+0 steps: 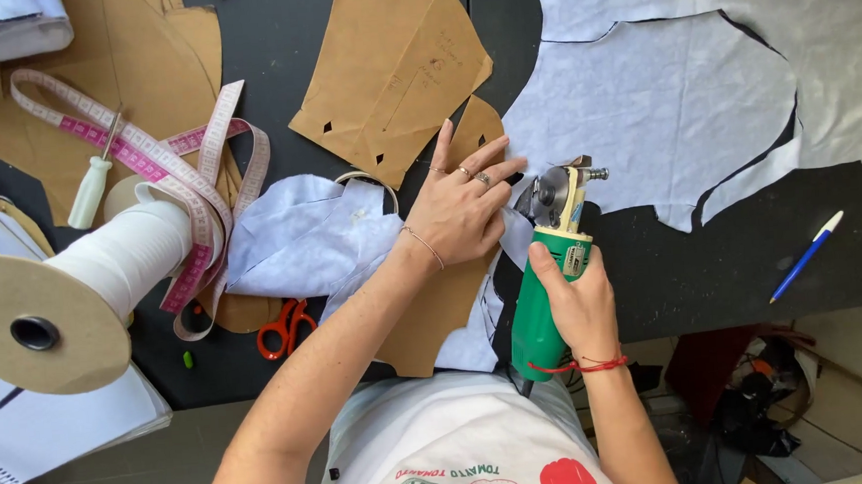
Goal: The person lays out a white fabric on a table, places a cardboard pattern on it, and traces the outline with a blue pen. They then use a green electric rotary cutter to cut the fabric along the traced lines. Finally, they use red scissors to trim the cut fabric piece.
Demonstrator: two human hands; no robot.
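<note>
My right hand [579,303] grips the green body of an electric rotary fabric cutter [550,265], whose round blade points away from me at the edge of pale blue fabric [662,108]. My left hand [459,210] lies flat with fingers spread, pressing down a brown paper pattern piece [474,130] and the fabric just left of the blade. A strip of the same fabric [472,339] hangs over the table edge beneath my left wrist.
A large brown pattern piece [390,60] lies beyond my left hand. Cut fabric pieces [301,235], orange scissors [285,326], a pink measuring tape [146,155], a screwdriver [89,188] and a big white spool [85,283] crowd the left. A blue pen [806,256] lies right.
</note>
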